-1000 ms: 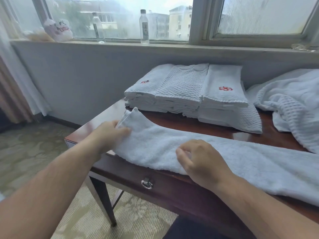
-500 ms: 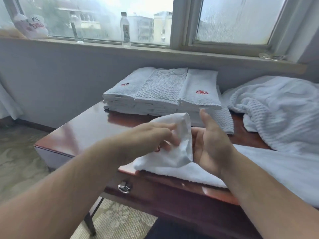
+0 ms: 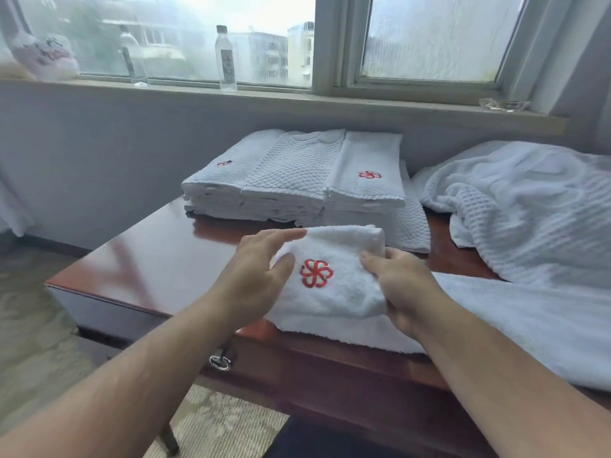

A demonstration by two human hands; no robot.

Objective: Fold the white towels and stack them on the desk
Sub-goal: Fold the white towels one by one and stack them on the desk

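Note:
A long white towel (image 3: 515, 322) lies along the front of the dark wooden desk (image 3: 155, 259). Its left end is folded over onto itself, and a red flower emblem (image 3: 315, 273) faces up on the folded part. My left hand (image 3: 261, 272) rests with straight fingers on the fold's left side. At the fold's right side my right hand (image 3: 400, 285) presses down, fingertips on the cloth. A stack of folded white towels (image 3: 297, 180) stands at the back of the desk, behind the fold.
A heap of unfolded waffle-weave white cloth (image 3: 529, 209) covers the desk's right back part. Two clear bottles (image 3: 225, 57) and a bag (image 3: 43, 57) stand on the windowsill. A drawer knob (image 3: 220, 361) sits below the desk's front edge. Carpet lies to the left.
My left hand carried the towel's left end up and over to the right. The end now lies flat with the emblem up, and both hands rest on it.

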